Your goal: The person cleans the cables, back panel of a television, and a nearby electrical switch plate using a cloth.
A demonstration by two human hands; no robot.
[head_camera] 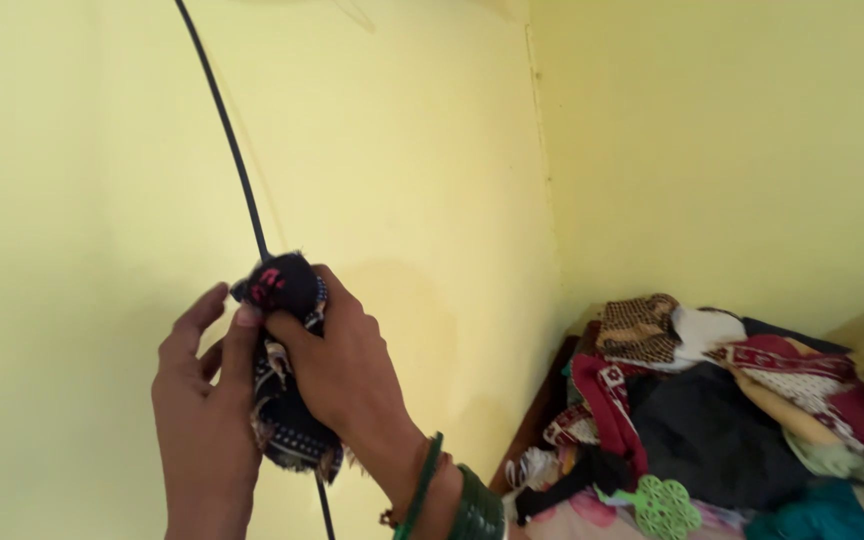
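Observation:
A small dark cloth (287, 400) with red marks and a patterned edge is bunched around a black cable (227, 130) that runs down the yellow wall. My right hand (342, 370), green bangles on its wrist, grips the cloth from the right, thumb over its top. From the left, my left hand (202, 410) presses against the same cloth, thumb touching its upper part and fingers partly spread. The lower cable shows below the cloth.
A heap of mixed clothes (712, 420) in dark, maroon, cream and teal lies at the lower right in the room's corner, on a wooden edge (537, 410). A green flower-shaped piece (664, 505) rests on the heap. Yellow walls fill the rest.

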